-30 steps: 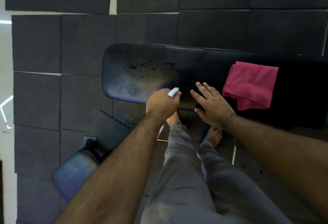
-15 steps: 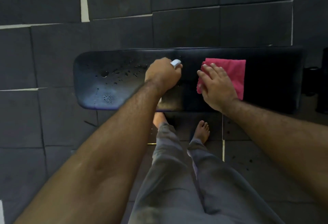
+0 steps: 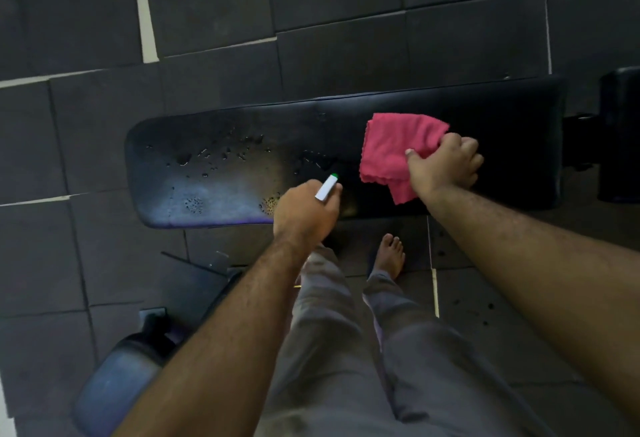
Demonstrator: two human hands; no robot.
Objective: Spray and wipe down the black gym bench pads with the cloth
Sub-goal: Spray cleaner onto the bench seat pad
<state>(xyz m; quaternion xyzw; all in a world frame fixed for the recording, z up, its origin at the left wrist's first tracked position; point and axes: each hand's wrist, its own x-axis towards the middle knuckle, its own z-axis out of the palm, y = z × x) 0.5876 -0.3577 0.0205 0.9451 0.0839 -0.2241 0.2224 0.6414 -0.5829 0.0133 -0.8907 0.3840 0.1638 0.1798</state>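
Observation:
The long black bench pad [image 3: 502, 118] lies across the view, with spray droplets on its left half. My left hand [image 3: 304, 210] is closed around a spray bottle; only its white nozzle with a green tip [image 3: 327, 187] shows, over the pad's near edge. My right hand [image 3: 445, 165] grips the pink cloth [image 3: 391, 149] and bunches it up on the pad's right half.
Dark rubber floor tiles surround the bench. A second, smaller black pad [image 3: 114, 381] sits at lower left by the bench frame. Another black pad or part [image 3: 620, 135] stands at the right edge. My legs and a bare foot [image 3: 389, 256] are just under the bench's near edge.
My right hand went from lying flat on the cloth to clutching it, lifting its edge. My left hand with the bottle drew back toward the near edge of the pad.

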